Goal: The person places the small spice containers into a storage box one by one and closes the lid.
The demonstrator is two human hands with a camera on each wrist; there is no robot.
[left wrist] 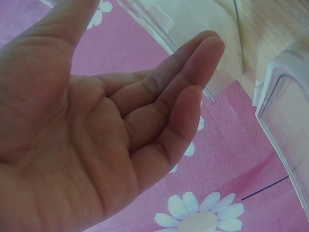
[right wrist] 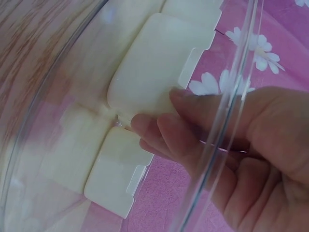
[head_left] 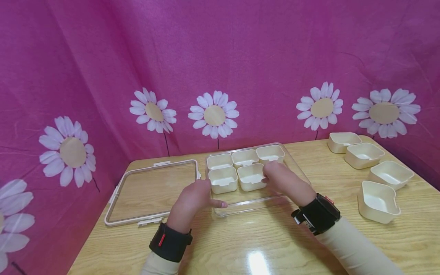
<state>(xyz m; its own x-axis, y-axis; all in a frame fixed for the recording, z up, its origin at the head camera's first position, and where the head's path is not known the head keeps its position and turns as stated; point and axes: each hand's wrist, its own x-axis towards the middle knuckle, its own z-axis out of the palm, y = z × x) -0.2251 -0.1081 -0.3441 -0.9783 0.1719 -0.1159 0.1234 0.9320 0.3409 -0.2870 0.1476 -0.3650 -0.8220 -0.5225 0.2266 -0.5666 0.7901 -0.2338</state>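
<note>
A clear shallow box (head_left: pixel 237 198) on the table holds several small cream bins in two rows. My right hand (head_left: pixel 280 177) pinches the right side of the front-row middle bin (head_left: pixel 249 177). Up close in the right wrist view, its thumb lies at the bin's edge (right wrist: pixel 149 63), with the fingertips beside the side wall. My left hand (head_left: pixel 194 198) is at the box's front left corner, thumb stretched over the front rim. Seen from the left wrist, its palm (left wrist: pixel 82 140) faces the camera, with gently bent fingers and nothing held.
To the left lies a clear lid (head_left: pixel 127 176) with a pale frame and side clips. Several loose cream bins, including one near the front (head_left: pixel 378 219), stand along the table's right side. A pink cloth (head_left: pixel 261 57) with daisies hangs behind the wooden table (head_left: pixel 220 244).
</note>
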